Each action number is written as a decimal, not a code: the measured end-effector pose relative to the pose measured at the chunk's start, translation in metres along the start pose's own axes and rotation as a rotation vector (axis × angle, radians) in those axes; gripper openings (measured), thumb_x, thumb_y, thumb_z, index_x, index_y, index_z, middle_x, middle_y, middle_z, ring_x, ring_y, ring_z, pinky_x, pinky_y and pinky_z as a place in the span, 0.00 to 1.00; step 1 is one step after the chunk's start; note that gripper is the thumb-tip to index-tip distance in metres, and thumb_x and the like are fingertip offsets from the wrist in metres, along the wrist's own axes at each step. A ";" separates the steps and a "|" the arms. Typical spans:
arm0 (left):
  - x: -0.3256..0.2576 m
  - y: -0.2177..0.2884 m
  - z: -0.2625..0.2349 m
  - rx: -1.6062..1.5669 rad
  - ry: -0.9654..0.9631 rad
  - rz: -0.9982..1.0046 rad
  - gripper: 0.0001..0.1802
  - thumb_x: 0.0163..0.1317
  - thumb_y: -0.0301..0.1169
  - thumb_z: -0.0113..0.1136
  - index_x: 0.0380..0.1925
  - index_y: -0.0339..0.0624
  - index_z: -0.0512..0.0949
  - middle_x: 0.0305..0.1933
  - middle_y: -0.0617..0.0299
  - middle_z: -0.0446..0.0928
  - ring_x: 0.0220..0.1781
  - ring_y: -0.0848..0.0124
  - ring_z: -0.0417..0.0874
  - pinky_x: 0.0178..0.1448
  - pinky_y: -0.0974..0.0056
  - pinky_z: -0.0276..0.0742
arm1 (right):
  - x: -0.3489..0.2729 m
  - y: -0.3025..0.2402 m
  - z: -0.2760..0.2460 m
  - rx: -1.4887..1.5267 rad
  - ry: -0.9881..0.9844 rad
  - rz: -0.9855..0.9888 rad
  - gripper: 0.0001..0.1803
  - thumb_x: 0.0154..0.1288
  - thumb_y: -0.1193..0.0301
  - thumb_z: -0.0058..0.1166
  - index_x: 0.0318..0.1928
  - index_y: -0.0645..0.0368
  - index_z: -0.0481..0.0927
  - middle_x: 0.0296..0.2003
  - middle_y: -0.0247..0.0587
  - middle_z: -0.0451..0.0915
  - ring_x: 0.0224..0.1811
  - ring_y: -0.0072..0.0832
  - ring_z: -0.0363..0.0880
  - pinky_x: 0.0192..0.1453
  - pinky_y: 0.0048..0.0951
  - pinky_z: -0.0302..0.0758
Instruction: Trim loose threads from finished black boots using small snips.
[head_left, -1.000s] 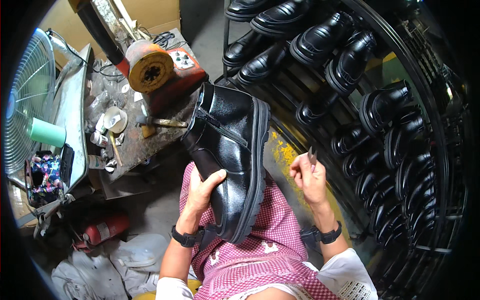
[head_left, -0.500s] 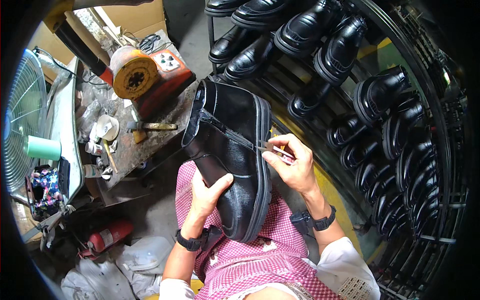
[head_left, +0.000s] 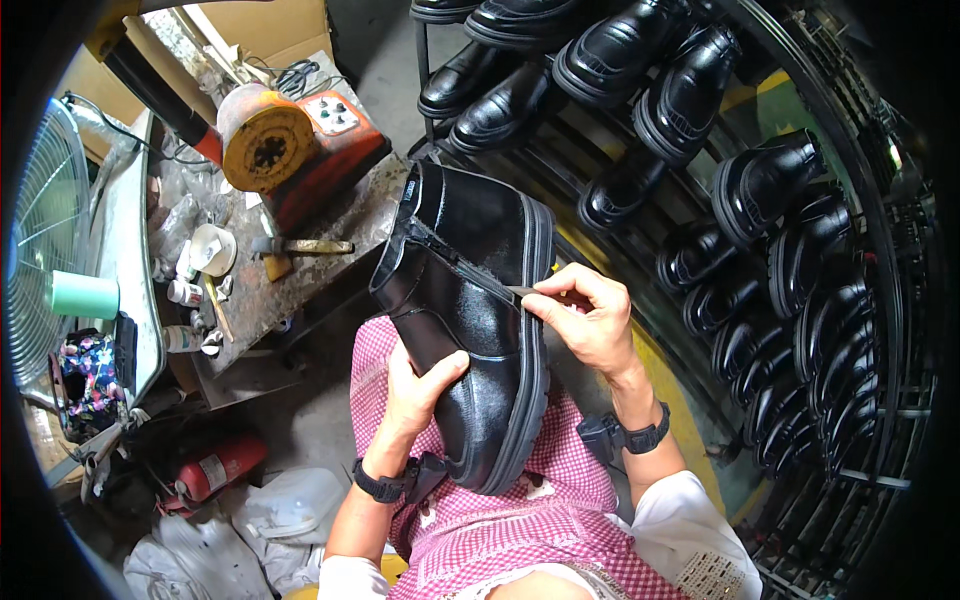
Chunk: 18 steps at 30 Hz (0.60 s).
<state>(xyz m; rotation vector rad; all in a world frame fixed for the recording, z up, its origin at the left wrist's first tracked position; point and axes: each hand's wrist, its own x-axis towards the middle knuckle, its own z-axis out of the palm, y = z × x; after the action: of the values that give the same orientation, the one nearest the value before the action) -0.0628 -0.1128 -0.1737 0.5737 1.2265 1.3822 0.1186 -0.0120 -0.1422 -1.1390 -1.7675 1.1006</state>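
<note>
A black leather ankle boot (head_left: 470,270) with a side zip and a thick ridged sole lies across my lap, toe toward me and opening to the upper left. My left hand (head_left: 415,390) grips it around the vamp, thumb on top of the leather. With my right hand (head_left: 592,318) I pinch a small, slim pointed metal tool (head_left: 523,291), like thread snips or tweezers. Its tip touches the boot at the lower end of the zip, just above the sole. My right fingers cover most of the tool.
Racks of shiny black boots (head_left: 610,50) stand ahead and to the right. On the left, a worn bench (head_left: 350,215) carries an orange machine (head_left: 300,150), a hammer (head_left: 310,248) and a white cup (head_left: 213,250). A fan (head_left: 50,230) and a red fire extinguisher (head_left: 222,468) are farther left.
The tool has turned flatter, its two prongs no longer showing apart, and its tip now lies against the zip's end. The boot has shifted slightly right; my left hand keeps its grip.
</note>
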 end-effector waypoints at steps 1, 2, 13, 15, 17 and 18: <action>0.000 -0.002 -0.003 -0.008 -0.014 -0.028 0.20 0.48 0.29 0.65 0.39 0.37 0.69 0.35 0.64 0.73 0.36 0.75 0.74 0.43 0.70 0.72 | 0.000 0.003 0.000 0.069 -0.005 0.033 0.09 0.48 0.75 0.65 0.29 0.64 0.79 0.23 0.33 0.78 0.22 0.15 0.73 0.27 0.16 0.69; 0.000 -0.004 -0.005 -0.018 -0.033 -0.052 0.19 0.48 0.30 0.64 0.39 0.37 0.69 0.35 0.64 0.73 0.36 0.75 0.74 0.42 0.70 0.72 | -0.001 0.005 0.000 0.134 -0.006 0.062 0.08 0.49 0.75 0.64 0.29 0.63 0.79 0.23 0.31 0.78 0.22 0.13 0.72 0.27 0.15 0.68; 0.021 0.004 0.016 0.041 0.073 0.040 0.24 0.51 0.30 0.63 0.47 0.35 0.67 0.43 0.59 0.74 0.43 0.72 0.75 0.49 0.68 0.71 | -0.047 0.030 0.005 0.596 0.050 0.280 0.45 0.52 0.55 0.62 0.61 0.67 0.54 0.49 0.45 0.71 0.34 0.19 0.70 0.40 0.18 0.68; 0.028 0.007 0.039 0.236 0.046 0.145 0.30 0.52 0.30 0.63 0.54 0.37 0.62 0.47 0.57 0.72 0.47 0.69 0.74 0.53 0.66 0.70 | -0.050 0.022 0.017 0.451 0.030 0.225 0.49 0.48 0.63 0.66 0.64 0.68 0.50 0.60 0.50 0.59 0.62 0.31 0.57 0.66 0.32 0.53; 0.038 0.003 0.045 0.236 -0.069 0.171 0.40 0.55 0.31 0.61 0.64 0.41 0.50 0.56 0.49 0.67 0.56 0.64 0.70 0.58 0.64 0.66 | -0.042 0.026 0.013 0.610 0.108 0.353 0.44 0.48 0.71 0.64 0.62 0.68 0.53 0.57 0.49 0.62 0.60 0.31 0.60 0.64 0.30 0.58; 0.044 -0.004 0.044 0.236 -0.074 0.179 0.40 0.55 0.31 0.61 0.64 0.41 0.50 0.56 0.49 0.67 0.56 0.64 0.70 0.58 0.64 0.66 | -0.037 0.026 0.009 0.718 0.149 0.407 0.41 0.49 0.74 0.63 0.62 0.68 0.55 0.56 0.48 0.64 0.59 0.31 0.62 0.63 0.29 0.59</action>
<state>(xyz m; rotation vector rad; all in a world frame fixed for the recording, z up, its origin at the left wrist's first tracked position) -0.0332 -0.0578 -0.1761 0.9102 1.3123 1.3591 0.1301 -0.0427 -0.1741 -1.0894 -0.8992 1.6603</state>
